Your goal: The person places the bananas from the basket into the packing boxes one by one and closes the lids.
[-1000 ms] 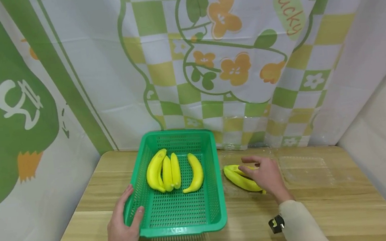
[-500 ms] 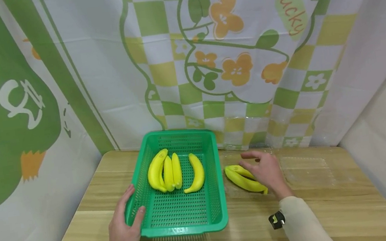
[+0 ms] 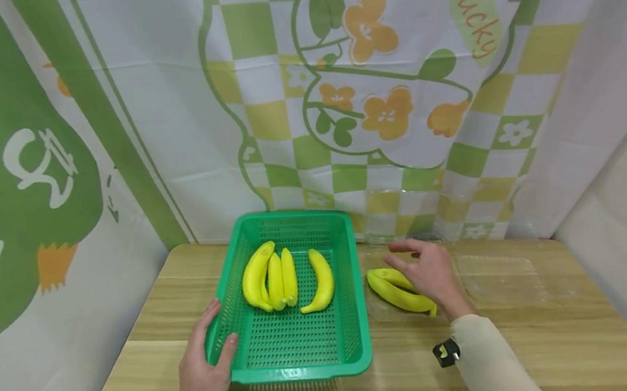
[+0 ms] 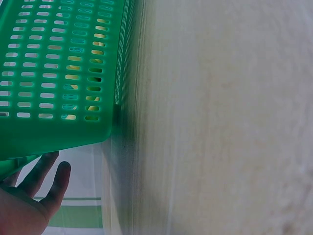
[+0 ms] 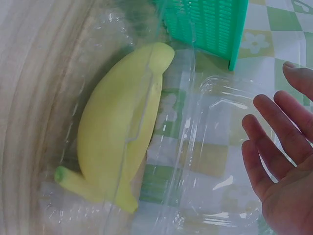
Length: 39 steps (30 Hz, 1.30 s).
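Bananas (image 5: 105, 127) could snag the clear container (image 5: 188, 98) if lifted carelessly; right hand's (image 3: 432, 275) parted fingers hold nothing, left hand's (image 3: 202, 366), loosely spread, touch the basket (image 3: 303, 373).

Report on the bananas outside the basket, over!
Left grip on green basket. Right grip empty, near bananas. Clear plastic around them, maybe in the way.
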{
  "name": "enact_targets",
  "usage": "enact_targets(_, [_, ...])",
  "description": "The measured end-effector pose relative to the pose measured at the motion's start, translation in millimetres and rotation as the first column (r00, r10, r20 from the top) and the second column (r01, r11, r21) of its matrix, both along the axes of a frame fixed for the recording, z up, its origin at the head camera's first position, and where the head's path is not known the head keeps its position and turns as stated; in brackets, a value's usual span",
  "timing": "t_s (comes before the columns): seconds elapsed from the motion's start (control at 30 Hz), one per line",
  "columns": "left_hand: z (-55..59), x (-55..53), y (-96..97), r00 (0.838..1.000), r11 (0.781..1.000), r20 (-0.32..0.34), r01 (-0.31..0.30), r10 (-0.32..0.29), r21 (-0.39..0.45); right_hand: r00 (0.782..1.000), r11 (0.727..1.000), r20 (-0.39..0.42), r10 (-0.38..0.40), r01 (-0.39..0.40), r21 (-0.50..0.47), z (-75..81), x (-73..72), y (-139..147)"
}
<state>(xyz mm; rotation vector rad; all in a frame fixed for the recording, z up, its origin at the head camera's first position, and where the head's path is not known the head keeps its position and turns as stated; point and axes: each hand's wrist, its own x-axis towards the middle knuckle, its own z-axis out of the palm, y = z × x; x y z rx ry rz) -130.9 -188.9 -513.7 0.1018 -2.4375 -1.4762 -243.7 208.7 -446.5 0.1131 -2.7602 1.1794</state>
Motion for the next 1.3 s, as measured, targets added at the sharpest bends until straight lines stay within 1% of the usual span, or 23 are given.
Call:
enact_targets(0.23, [-0.3, -1.1, 1.7, 1.000, 0.999, 0.008, -0.022, 0.022, -0.023, 1.000, 0.999, 0.003, 0.028, -0.028, -0.016, 9.4, -1.9, -9])
enact_targets(0.37, [0.0, -0.5, 2.0, 1.000, 1.000, 0.013, -0.019, 0.019, -0.021, 0.999, 1.000, -0.018, 0.030, -0.030, -0.003, 13.4, -3.8, -17])
enact_targets(0.47, [-0.3, -0.2, 1.8, 1.000, 0.999, 0.011, -0.019, 0.019, -0.027, 0.999, 1.000, -0.032, 0.028, -0.028, -0.014, 16.0, -4.9, -23])
enact_targets(0.63, [-0.6, 0.2, 1.2, 1.000, 0.999, 0.007, -0.015, 0.015, -0.036, 0.998, 0.997, -0.045, 0.040, -0.042, -0.058, 22.4, -6.9, -35])
enact_targets(0.83, [0.6, -0.1, 1.1, 1.000, 1.000, 0.006, -0.009, 0.009, -0.022, 0.996, 0.993, -0.055, 0.069, -0.073, -0.090, 32.3, -9.3, -51])
enact_targets(1.1, [1.3, 0.4, 1.7, 1.000, 1.000, 0.008, -0.014, 0.014, -0.018, 0.991, 0.986, -0.075, 0.110, -0.119, -0.118, 38.6, -12.7, -64])
enact_targets(1.3, [0.6, 1.0, 0.5, 1.000, 1.000, -0.003, -0.005, 0.005, -0.010, 0.988, 0.978, -0.091, 0.127, -0.140, -0.157, 39.6, -15.0, -76])
